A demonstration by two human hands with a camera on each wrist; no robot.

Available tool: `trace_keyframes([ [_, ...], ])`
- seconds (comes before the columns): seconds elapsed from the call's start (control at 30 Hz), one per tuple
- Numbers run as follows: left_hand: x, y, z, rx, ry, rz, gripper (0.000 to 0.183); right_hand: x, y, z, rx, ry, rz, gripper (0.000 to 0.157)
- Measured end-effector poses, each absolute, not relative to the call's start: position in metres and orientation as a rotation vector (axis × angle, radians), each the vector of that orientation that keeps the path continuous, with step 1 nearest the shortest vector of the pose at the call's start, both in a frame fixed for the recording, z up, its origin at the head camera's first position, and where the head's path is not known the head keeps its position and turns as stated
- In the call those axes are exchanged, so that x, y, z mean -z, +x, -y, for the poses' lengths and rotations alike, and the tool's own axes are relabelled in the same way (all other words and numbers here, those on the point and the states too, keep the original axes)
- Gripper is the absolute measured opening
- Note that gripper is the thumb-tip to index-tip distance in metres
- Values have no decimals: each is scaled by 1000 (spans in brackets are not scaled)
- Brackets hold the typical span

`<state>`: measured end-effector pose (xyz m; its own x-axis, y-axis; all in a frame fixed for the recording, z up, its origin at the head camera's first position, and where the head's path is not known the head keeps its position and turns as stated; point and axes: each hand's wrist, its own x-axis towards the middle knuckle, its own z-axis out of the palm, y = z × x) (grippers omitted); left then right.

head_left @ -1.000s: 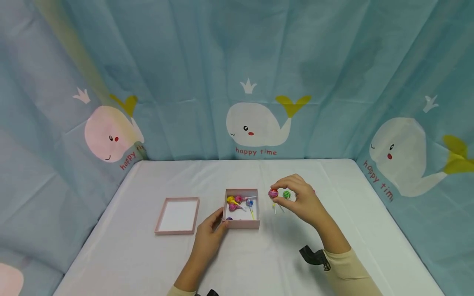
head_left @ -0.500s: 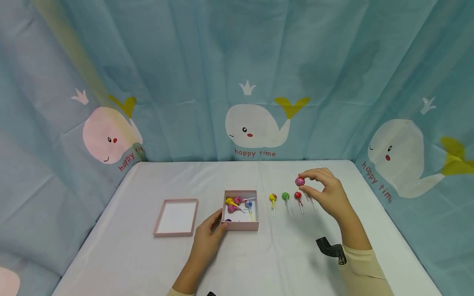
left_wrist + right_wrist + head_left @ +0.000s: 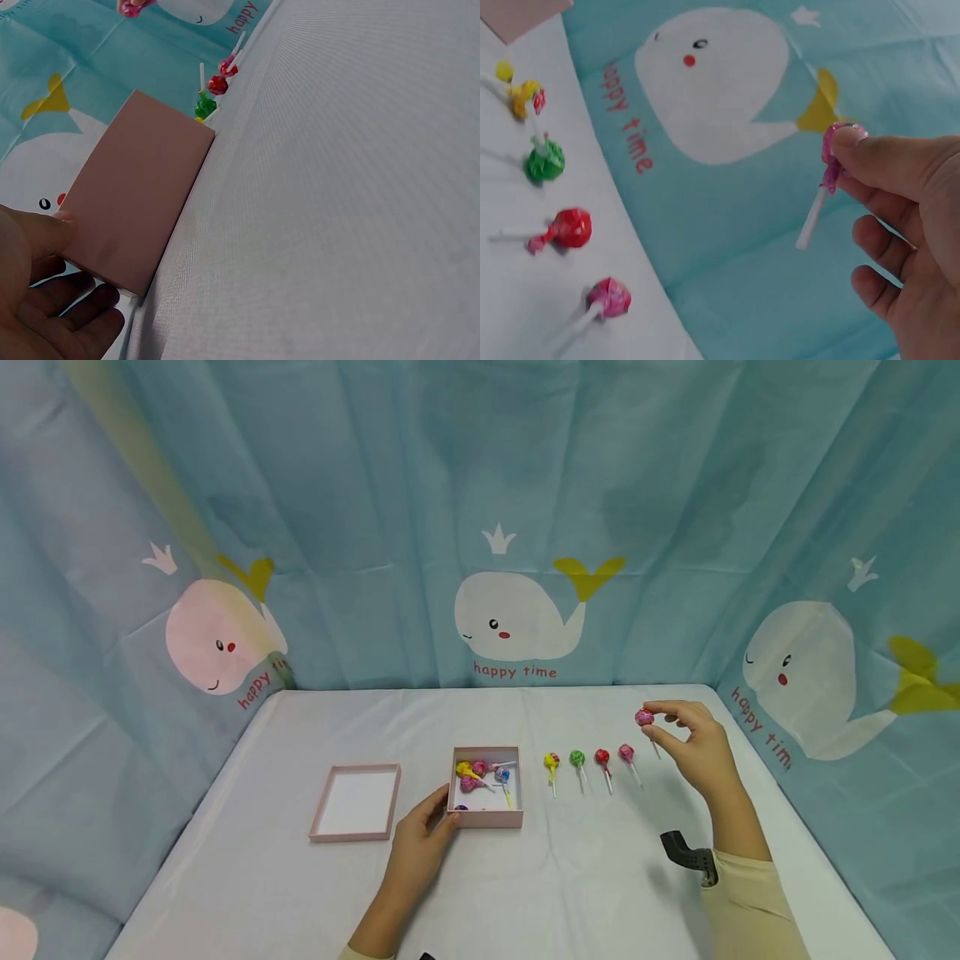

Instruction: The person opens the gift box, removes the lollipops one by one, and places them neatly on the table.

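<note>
My right hand (image 3: pixel 705 752) pinches the wrapped head of a pink lollipop (image 3: pixel 829 161) between thumb and fingertips, above the table's right side. Its white stick points down. Below and to the left lie a yellow lollipop (image 3: pixel 552 762), a green one (image 3: pixel 577 759), a red one (image 3: pixel 602 757) and another pink one (image 3: pixel 627 752), side by side in a row. With thumb at the front wall and fingers along the left side, my left hand (image 3: pixel 422 842) holds an open pink box (image 3: pixel 487 819). Several lollipops (image 3: pixel 468 783) lie loose inside it; the front wall partly hides a purple one.
A shallow pink lid (image 3: pixel 355 837) lies to the left of the box, its white inside facing up. White cloth covers the table (image 3: pixel 487 893). Behind and at the sides hangs a blue curtain (image 3: pixel 375 635) printed with whales.
My right hand has carried the pink lollipop from near the box, rightward over the row, to beyond its right end. The row has come into full view. My left hand stays at the box.
</note>
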<state>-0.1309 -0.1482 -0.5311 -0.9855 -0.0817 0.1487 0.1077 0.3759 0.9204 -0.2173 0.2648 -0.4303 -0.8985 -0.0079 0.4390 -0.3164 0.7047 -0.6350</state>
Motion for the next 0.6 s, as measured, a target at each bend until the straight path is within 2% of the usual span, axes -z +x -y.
trace_keyframes([
  [0.2,533,-129,151,1648,-17,2469,56,445,-223,-279,-1043,118,2507,36],
  [0.6,530,-130,149,1676,18,2485,56,478,-237,-302,-1003,32,2567,36],
])
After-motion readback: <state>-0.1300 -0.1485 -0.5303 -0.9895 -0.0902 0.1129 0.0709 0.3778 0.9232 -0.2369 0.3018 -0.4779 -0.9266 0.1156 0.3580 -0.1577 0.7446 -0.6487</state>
